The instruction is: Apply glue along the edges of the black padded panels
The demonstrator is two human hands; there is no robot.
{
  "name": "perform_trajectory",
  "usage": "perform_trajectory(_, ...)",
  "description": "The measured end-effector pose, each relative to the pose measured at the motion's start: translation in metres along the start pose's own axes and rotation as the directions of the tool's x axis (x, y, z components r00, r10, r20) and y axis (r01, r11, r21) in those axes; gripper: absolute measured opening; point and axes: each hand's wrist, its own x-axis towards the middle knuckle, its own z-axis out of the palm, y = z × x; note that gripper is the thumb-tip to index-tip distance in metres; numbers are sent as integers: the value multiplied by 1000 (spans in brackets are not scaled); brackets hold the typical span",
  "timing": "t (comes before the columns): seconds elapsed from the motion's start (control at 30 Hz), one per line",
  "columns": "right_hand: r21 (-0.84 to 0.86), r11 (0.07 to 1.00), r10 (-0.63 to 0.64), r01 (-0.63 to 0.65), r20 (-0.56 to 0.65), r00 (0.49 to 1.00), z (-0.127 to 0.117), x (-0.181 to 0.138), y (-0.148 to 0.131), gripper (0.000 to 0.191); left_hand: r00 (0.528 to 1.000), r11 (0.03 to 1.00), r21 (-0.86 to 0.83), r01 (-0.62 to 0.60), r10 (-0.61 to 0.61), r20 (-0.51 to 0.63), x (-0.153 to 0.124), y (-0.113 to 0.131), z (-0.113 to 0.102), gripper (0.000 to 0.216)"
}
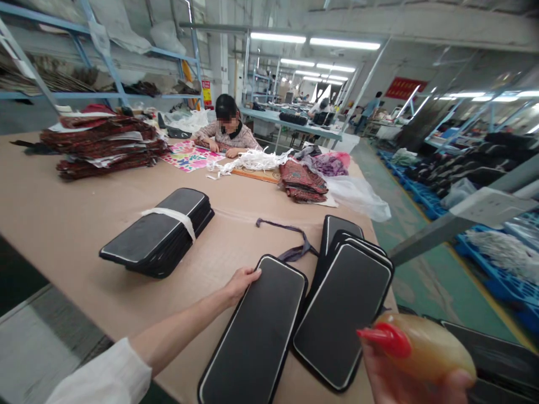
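Note:
My left hand (pixel 243 284) grips the upper left edge of a black rectangular panel (pixel 256 331) with rounded corners and a pale line round its border; the thumb lies on top. Close beside it on the right is a fanned stack of similar black panels (pixel 343 314). At the lower right, my right hand (pixel 415 379) is wrapped round a squeeze bottle (pixel 433 345) with a red pointed nozzle and a yellowish body. Its nozzle points left, over the edge of the panel stack, apart from the panel in my left hand.
A bundle of black panels (pixel 145 233) tied with a white band sits to the left. A dark cloth strip (pixel 295 230) lies behind the panels. Patterned fabric piles (pixel 109 140) stand at the back left. Across the table a person (pixel 229 132) handles fabric. A metal post (pixel 455 224) slants at right.

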Motion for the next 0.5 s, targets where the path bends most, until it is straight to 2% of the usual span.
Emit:
perform_trajectory(0.1,12,1000,-25,25,-11,1000,16,-10,2,51,987,999,-38,-8,14,160,-22,-3,-1,42)
perform_trajectory(0.17,34,999,-31,33,-54,998,22,-13,4,51,962,999,-21,36,-29,270,-41,-9,-2,57)
perform_trajectory(0.23,36,999,-37,39,-65,997,25,-13,4,51,938,996,14,90,-90,336,-60,-16,-3,55)
perform_trajectory(0.3,16,998,-56,57,-58,997,23,-12,4,50,935,992,32,120,-123,334,-74,-21,-6,47)
perform_trajectory(0.37,-10,997,-79,79,-42,996,19,-12,3,52,953,993,17,117,-117,280,-79,-17,-10,42)
perform_trajectory(0.5,-43,991,-125,126,34,992,19,-13,-1,63,984,997,-37,72,-65,167,-75,19,-20,41)
